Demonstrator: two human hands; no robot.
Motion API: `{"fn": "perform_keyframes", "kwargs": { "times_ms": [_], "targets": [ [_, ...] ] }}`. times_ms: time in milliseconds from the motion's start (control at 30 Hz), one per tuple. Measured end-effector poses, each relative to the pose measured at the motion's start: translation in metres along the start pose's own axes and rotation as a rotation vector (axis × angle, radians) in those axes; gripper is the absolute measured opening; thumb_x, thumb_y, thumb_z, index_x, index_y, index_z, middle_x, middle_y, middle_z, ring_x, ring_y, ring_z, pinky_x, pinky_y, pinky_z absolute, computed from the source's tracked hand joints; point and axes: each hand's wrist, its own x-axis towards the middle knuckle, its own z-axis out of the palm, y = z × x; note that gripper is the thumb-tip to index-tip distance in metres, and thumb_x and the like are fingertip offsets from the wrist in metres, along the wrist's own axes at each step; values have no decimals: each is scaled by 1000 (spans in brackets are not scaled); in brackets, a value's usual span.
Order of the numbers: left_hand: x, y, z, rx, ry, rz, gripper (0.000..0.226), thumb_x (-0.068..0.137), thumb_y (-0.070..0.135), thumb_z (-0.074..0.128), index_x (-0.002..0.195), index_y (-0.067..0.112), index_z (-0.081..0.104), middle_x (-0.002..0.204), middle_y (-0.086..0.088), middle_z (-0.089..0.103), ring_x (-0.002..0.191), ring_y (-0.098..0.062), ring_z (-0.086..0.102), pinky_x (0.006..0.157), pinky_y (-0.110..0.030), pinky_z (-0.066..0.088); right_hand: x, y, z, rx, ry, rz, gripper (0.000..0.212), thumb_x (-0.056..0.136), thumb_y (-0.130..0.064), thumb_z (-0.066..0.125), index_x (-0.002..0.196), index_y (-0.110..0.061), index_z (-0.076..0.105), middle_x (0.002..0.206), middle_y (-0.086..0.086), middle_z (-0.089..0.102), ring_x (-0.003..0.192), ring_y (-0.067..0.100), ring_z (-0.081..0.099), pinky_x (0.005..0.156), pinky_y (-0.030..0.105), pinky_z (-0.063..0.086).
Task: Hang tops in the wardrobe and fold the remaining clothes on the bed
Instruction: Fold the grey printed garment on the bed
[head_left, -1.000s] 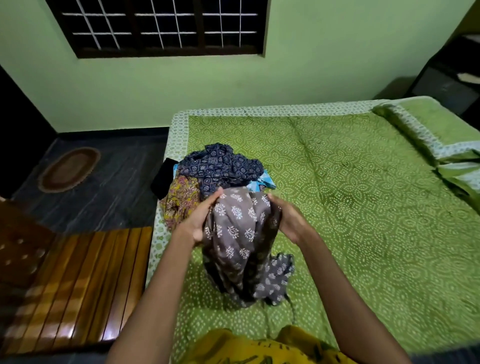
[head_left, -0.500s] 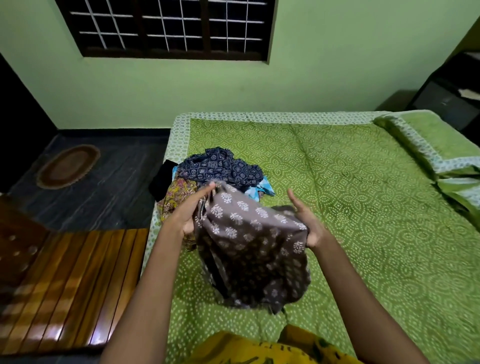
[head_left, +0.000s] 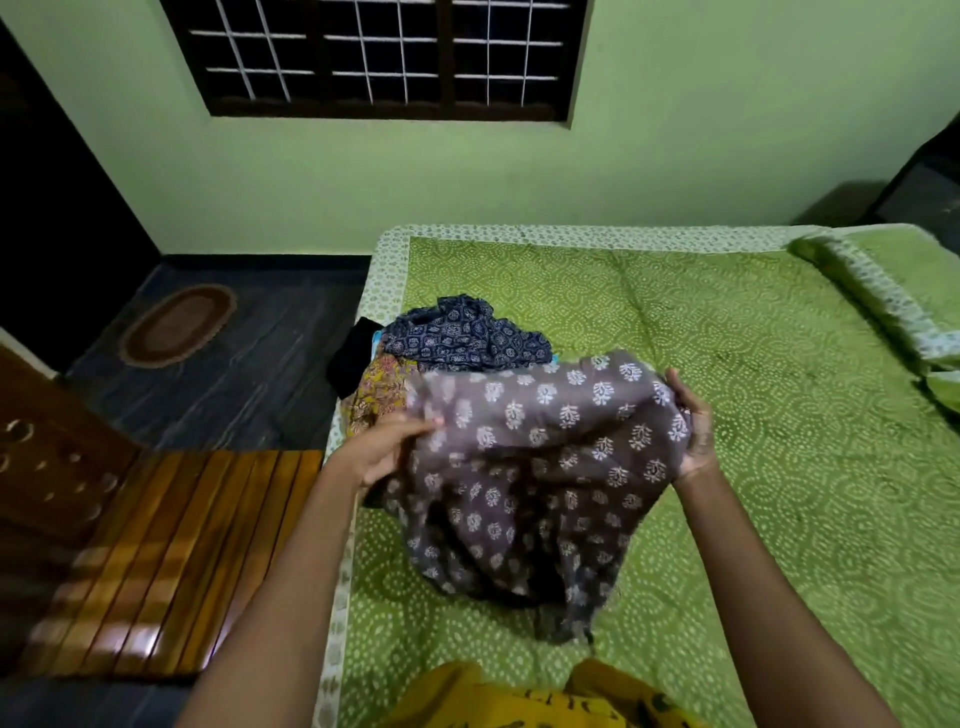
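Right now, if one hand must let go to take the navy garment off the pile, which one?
Left. The left hand holds the grey printed garment right beside the pile, near the navy garment. The right hand grips the far edge, away from the pile.

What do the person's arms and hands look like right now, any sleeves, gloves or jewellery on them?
Both forearms are bare up to the frame's bottom edge, with no sleeves showing. The left hand and right hand wear no gloves. No watch or bangle shows at either wrist. A yellow printed garment covers the torefront below.
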Motion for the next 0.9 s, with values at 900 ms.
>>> {"fn": "perform_keyframes", "kwargs": {
  "times_ms": [900],
  "targets": [
    [25,100,3,429,591,608,27,101,24,40,86,15,61,85,-2,57,77,-10,50,73,-26,38,3,-52,5,-566,77,93,55,37,-35,95,80,-9,73,78,2,73,71,13,69,69,24,56]
  ]
}}
